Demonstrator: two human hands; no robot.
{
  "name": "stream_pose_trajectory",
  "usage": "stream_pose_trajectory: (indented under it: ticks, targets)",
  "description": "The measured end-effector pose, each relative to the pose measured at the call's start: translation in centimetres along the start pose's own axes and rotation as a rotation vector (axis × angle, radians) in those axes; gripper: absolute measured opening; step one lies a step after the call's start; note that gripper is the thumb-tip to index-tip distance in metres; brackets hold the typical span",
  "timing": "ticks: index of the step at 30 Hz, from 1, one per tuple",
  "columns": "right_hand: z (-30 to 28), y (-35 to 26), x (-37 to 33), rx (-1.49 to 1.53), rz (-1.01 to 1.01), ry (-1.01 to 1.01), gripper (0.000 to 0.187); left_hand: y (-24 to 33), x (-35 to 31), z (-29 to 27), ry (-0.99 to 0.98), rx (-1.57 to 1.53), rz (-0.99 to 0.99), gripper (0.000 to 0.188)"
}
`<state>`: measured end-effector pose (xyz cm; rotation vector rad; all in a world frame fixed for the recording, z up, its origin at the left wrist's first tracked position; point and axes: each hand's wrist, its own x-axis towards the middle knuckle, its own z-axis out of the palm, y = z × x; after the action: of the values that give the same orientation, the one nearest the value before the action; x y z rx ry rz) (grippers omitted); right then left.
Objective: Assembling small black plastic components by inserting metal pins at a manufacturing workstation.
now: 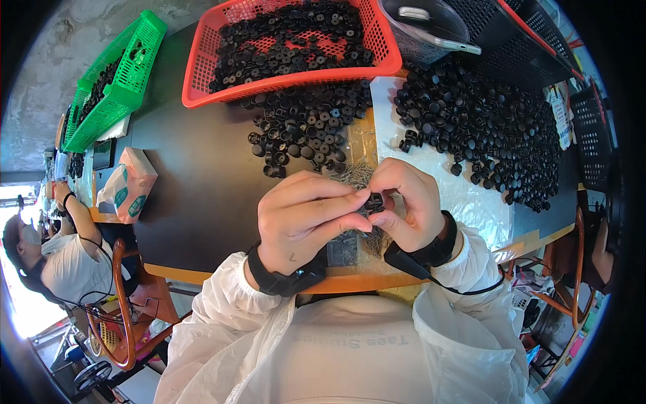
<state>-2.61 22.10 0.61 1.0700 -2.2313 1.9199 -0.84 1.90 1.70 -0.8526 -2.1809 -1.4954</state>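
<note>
Both my hands meet above the near edge of the dark table. Between the fingertips is a small black plastic part (375, 202), partly covered by the fingers. My left hand (306, 212) pinches it from the left, and my right hand (407, 205) holds it from the right with thumb and bent forefinger. Just behind and under the hands lies a heap of small metal screws (360, 175). Beyond them, loose black round caps and discs (303, 128) spill over the table. A larger pile of black knob-like parts (471, 128) covers the white sheet to the right.
A red basket (293, 82) of black discs stands at the back. To the left are a green basket (128, 87) and a tissue pack (131, 185). A clear tub (427, 34) with a phone on its rim sits behind. Another person (67, 259) works at far left.
</note>
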Motion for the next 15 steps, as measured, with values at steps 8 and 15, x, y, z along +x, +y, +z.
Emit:
stream_pose_trajectory:
  ticks: [8, 15]
  targets:
    - [0.9, 0.3, -0.3, 0.028, 0.036, 0.082, 0.021, 0.9, -0.4, 0.7, 0.026, 0.149, 0.018, 0.035]
    - [0.9, 0.5, -0.5, 0.030, 0.037, 0.102, 0.016, 1.5, -0.4, 1.5, 0.046, 0.192, 0.061, 0.037]
